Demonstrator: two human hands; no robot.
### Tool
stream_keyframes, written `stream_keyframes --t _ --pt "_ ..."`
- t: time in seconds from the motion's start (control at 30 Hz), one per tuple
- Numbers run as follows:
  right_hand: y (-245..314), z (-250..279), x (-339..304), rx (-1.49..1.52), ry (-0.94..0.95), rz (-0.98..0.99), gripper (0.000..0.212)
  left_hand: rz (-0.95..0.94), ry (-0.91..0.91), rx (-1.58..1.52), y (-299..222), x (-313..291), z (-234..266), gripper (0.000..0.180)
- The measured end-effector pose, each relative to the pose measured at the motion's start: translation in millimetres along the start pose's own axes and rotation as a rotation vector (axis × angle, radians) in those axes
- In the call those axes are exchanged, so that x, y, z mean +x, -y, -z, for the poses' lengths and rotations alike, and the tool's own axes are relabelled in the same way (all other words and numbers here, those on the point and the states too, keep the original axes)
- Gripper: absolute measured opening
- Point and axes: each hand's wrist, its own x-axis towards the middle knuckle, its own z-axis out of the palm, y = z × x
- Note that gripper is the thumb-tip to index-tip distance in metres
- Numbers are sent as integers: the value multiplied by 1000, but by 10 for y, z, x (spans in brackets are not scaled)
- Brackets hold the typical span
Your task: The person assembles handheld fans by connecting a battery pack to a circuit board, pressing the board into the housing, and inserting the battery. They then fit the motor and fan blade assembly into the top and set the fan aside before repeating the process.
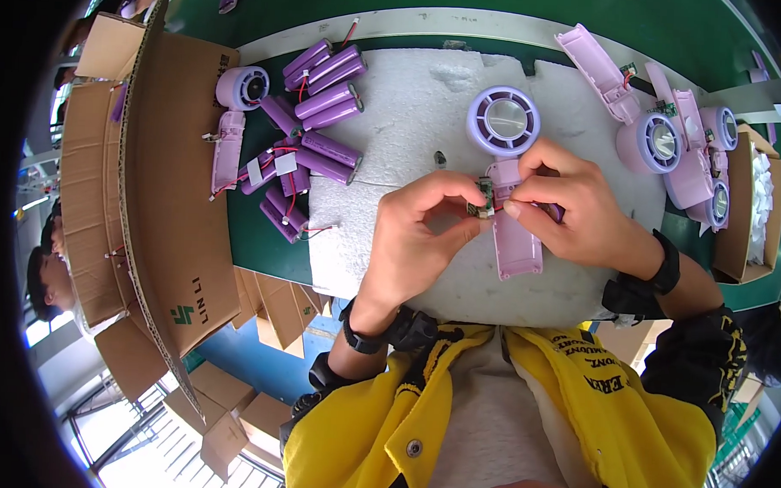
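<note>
My left hand [421, 232] pinches a small green circuit board [485, 198] between thumb and fingertips. Close beside it, my right hand [577, 203] has its thumb and index finger closed on a short red wire [498, 206] at the board's edge. The dark purple end of a battery cell [553, 212] shows beneath the right hand, partly hidden. Below both hands lies the open pink handle shell [518, 248] of a handheld fan, on a white foam sheet [413, 98]. Its round lilac fan head [504, 121] points away from me, just beyond the fingers.
Several purple battery cells [331, 106] with wires lie left of the foam, beside another fan [243, 88]. At right sit several open fan bodies [650, 143] and a cardboard box [747, 209] holding white pieces. A large carton [181, 194] stands at the left edge of the green table [266, 248].
</note>
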Motion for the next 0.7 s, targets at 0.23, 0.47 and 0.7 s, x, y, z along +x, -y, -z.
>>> stream_keyframes --t 0.23,0.47,0.7 --pt "15 -1 -31 -86 16 46 5 -61 -2 26 8 21 -51 33" --pt "12 16 -37 -44 -9 164 15 -22 14 81 -38 40 -78 36" --pt "56 -78 -60 -49 -164 40 37 -166 -101 202 -40 39 -196 38"
